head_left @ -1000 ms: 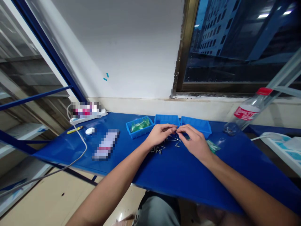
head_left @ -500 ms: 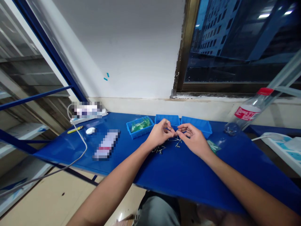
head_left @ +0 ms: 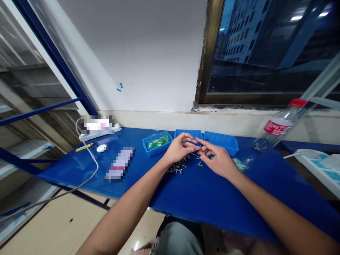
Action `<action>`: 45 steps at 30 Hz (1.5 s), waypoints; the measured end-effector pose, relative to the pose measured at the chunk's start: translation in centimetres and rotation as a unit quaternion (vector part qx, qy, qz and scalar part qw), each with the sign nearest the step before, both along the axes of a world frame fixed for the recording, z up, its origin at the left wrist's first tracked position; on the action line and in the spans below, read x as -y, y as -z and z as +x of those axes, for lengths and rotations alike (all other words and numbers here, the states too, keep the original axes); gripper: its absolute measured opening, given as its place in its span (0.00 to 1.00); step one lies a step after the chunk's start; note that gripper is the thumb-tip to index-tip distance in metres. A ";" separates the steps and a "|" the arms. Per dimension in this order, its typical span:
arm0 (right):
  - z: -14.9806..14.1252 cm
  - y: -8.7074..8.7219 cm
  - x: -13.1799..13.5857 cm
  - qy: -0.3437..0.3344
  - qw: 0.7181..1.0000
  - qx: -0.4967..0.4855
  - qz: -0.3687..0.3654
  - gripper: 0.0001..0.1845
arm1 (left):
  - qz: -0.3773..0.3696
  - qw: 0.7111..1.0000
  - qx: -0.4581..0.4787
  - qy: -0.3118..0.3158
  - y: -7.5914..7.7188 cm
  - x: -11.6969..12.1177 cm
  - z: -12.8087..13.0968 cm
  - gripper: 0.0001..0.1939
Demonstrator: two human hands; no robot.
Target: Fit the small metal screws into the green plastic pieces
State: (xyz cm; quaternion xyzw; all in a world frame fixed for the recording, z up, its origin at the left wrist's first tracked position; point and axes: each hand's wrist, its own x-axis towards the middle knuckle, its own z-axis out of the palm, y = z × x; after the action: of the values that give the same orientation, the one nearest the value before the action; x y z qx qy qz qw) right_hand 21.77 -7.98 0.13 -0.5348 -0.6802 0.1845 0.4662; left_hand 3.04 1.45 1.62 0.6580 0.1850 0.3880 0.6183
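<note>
My left hand (head_left: pixel 180 148) and my right hand (head_left: pixel 216 157) meet above the blue table, fingertips touching or nearly so. The fingers of both are curled in a pinch, and whatever small thing lies between them is too tiny to name. Under and beside my left hand lies a pile of small metal pieces with thin shanks, rivet-like in shape (head_left: pixel 176 168). A few more loose metal pieces (head_left: pixel 200 164) rest below the fingertips. Close to my right wrist is a clear packet of pale green pieces (head_left: pixel 241 164).
Behind my hands stand a blue bin with green packets (head_left: pixel 158 144) and two more blue bins (head_left: pixel 221 142), (head_left: pixel 188 133). A plastic bottle (head_left: pixel 276 126) is at right. At left lie a blurred-out flat object (head_left: pixel 120 163), a white mouse-like object (head_left: pixel 102 148), a yellow cutter (head_left: pixel 84 147) and a cable (head_left: pixel 91 152).
My fingertips have come closer together, with the right fingers now reaching over to the left ones. My left hand has shifted slightly left, and more of the metal pile shows.
</note>
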 end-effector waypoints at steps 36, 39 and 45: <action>-0.1 1.0 -0.8 0.018 0.993 -0.119 -0.023 0.16 | 0.059 0.995 -0.083 -0.015 0.8 0.2 0.0 0.24; 0.2 1.4 -1.0 0.021 0.991 -0.126 -0.025 0.15 | 0.058 0.997 -0.049 -0.017 1.1 -0.2 0.1 0.23; 0.1 0.5 -0.4 0.068 0.996 0.046 0.031 0.13 | 0.051 0.997 -0.053 -0.029 1.1 -0.5 0.0 0.19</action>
State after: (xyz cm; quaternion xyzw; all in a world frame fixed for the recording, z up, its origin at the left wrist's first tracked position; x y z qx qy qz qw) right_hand 21.89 -7.62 -0.38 -0.5729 -0.6687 0.1061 0.4619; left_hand 2.99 1.95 0.54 0.7027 0.2170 0.3792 0.5616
